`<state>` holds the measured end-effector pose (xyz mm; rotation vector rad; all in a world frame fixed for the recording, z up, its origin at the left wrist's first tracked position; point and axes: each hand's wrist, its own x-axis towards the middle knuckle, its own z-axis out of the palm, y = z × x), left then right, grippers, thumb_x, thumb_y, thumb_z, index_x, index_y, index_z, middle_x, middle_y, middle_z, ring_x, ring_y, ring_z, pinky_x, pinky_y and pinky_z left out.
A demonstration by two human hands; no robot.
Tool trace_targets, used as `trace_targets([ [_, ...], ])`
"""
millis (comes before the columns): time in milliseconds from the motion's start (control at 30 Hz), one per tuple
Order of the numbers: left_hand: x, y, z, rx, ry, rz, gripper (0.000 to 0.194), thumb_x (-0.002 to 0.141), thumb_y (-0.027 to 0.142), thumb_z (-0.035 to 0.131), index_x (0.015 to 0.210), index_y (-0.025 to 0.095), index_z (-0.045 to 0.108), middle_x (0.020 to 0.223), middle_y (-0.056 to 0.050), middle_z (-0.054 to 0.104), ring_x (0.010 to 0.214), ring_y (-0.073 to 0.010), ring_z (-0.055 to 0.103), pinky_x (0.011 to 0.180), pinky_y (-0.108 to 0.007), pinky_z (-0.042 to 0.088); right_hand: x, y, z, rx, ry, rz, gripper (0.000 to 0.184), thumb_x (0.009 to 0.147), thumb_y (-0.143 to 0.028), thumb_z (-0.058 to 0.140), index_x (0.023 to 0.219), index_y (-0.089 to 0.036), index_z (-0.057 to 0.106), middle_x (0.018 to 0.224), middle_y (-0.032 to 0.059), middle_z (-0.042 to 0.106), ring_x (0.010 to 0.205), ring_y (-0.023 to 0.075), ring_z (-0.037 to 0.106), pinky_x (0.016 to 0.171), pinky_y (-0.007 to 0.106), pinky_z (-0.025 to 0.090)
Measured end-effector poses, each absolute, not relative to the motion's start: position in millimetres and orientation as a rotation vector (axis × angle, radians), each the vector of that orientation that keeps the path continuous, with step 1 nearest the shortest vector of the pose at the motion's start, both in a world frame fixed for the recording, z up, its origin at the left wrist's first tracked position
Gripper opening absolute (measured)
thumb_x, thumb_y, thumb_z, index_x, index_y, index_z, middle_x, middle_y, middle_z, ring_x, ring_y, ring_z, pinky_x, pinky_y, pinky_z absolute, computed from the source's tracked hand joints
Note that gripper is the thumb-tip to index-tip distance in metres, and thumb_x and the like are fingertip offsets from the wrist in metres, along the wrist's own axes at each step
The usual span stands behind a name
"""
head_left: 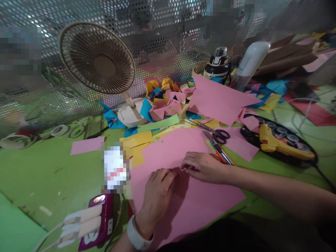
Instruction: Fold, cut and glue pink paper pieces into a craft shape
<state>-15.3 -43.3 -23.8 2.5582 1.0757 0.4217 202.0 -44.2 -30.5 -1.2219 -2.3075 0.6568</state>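
A large pink paper sheet lies under both my hands. My left hand, with a white band on its wrist, is closed, fingers curled and tips pointing right. Facing it, my right hand is closed in a pinch. Their fingertips come close together just above the sheet; whatever they hold is too small or hidden to make out. Just beyond my right hand lie a utility knife and black-handled scissors.
A yellow glue gun rests on a black tray at right. Folded coloured papers heap up before a fan and a perforated metal screen. A purple power strip with plugs and cables sits at lower left. Tape rolls lie far left.
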Motion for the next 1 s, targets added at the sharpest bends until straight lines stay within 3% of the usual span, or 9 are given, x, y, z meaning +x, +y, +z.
trace_targets([
  [167,-21,-44,-23,2.681,0.947,0.429,0.027,0.092,0.023,0.043,0.117,0.023,0.054,0.106,-0.005,0.060,0.093,-0.0204,0.055,0.080,-0.039,0.047,202,-44,-32,-1.223,-2.299,0.656,0.013,0.086,-0.018,0.048,0.094,-0.017,0.059,0.089,0.0047,0.059,0.083,0.0146,0.057,0.075,0.027,0.045],
  [500,-24,-41,-24,2.806,0.832,0.429,0.030,0.090,0.014,0.041,0.116,0.018,0.055,0.107,-0.007,0.060,0.091,-0.0230,0.054,0.076,-0.041,0.048,203,-43,-34,-1.210,-2.297,0.674,0.016,0.083,-0.013,0.049,0.095,-0.016,0.059,0.090,0.0053,0.059,0.085,0.0155,0.057,0.077,0.028,0.046],
  [800,-25,-40,-27,2.903,0.804,0.512,0.037,0.090,0.009,0.034,0.124,0.014,0.050,0.110,-0.010,0.060,0.097,-0.0223,0.053,0.083,-0.041,0.045,202,-43,-31,-1.203,-2.298,0.688,0.014,0.084,-0.015,0.049,0.094,-0.017,0.059,0.088,0.0051,0.059,0.084,0.0152,0.057,0.076,0.028,0.046],
  [1000,-21,-43,-19,2.957,0.833,0.529,0.033,0.092,0.012,0.034,0.114,0.015,0.057,0.106,-0.008,0.063,0.094,-0.0214,0.057,0.081,-0.038,0.047,202,-44,-31,-1.201,-2.301,0.671,0.012,0.086,-0.016,0.048,0.092,-0.017,0.059,0.088,0.0049,0.059,0.083,0.0150,0.057,0.076,0.028,0.046],
])
